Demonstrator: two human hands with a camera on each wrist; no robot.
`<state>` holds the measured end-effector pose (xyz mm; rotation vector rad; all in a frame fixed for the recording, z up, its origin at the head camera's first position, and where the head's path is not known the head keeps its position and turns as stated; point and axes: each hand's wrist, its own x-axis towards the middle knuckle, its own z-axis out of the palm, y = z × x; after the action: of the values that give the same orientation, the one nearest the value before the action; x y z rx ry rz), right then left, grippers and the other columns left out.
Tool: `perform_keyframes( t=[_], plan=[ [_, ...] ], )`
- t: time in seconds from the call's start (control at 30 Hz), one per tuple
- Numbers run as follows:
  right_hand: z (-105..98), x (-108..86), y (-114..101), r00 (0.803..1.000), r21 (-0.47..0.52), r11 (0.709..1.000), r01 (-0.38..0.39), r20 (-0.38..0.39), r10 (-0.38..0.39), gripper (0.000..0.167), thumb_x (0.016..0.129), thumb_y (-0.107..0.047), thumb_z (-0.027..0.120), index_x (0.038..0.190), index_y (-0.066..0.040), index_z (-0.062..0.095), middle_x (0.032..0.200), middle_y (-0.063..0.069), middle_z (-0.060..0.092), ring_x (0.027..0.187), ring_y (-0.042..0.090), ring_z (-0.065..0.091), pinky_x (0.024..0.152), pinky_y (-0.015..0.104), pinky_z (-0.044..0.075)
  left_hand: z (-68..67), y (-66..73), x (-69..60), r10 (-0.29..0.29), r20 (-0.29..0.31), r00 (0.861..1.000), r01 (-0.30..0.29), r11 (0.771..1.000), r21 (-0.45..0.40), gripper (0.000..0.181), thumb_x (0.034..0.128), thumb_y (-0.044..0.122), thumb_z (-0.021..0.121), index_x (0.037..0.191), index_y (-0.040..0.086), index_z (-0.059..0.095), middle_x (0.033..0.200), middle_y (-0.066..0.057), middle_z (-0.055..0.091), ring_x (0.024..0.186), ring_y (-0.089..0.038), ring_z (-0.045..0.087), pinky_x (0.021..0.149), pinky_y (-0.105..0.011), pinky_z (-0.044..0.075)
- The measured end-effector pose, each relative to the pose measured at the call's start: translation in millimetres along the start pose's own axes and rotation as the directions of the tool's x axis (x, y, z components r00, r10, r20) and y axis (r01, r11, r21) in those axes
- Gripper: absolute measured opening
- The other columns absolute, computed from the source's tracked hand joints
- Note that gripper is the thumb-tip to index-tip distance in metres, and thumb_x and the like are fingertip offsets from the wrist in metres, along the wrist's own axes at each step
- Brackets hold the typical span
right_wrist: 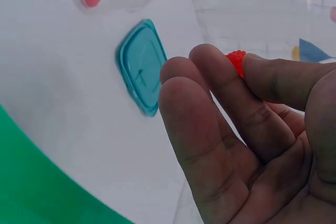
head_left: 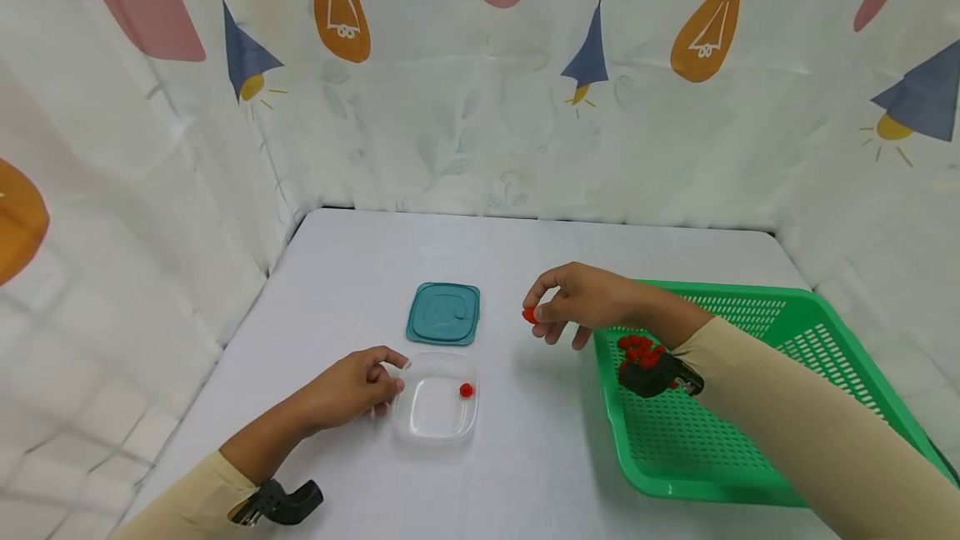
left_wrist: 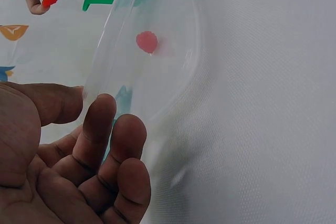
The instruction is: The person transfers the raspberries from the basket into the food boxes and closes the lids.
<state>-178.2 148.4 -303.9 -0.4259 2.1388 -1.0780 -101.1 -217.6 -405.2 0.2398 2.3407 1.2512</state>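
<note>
My right hand (head_left: 576, 300) pinches a red raspberry (head_left: 530, 315) between thumb and fingertips, above the table just left of the green basket. In the right wrist view that raspberry (right_wrist: 237, 62) is partly hidden by the fingers. With thumb and index finger my left hand (head_left: 362, 386) holds the left rim of a clear plastic container (head_left: 433, 427). Inside it, near the right wall, lies one raspberry (head_left: 467, 390), also visible through the wall in the left wrist view. Several more raspberries (head_left: 639, 350) are in the green basket (head_left: 705, 444), partly covered by the right wrist.
A teal square lid (head_left: 444, 313) lies flat on the white table (head_left: 525, 457) behind the container. The basket takes up the table's right side, under the right forearm. Patterned white curtains (head_left: 450, 123) stand at the back and sides. A black strap-mounted device (head_left: 288, 502) sits on each wrist.
</note>
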Motion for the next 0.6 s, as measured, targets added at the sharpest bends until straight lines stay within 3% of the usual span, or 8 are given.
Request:
perform_keyframes(
  t=[0.6],
  plan=[
    [28.2, 14.0, -15.8, 0.998, -0.02, 1.0, 0.022, 0.052, -0.021, 0.014, 0.101, -0.015, 0.066, 0.115, -0.013, 0.068, 0.094, 0.007, 0.076, 0.09, 0.031, 0.073, 0.067, 0.043, 0.06, 0.5, -1.7, 2.9, -0.016, 0.005, 1.0, 0.016, 1.0, 0.013, 0.037, 0.0987, 0.018, 0.068, 0.131, 0.003, 0.057, 0.077, -0.009, 0.065, 0.07, -0.024, 0.059, 0.062, -0.035, 0.05]
  ],
)
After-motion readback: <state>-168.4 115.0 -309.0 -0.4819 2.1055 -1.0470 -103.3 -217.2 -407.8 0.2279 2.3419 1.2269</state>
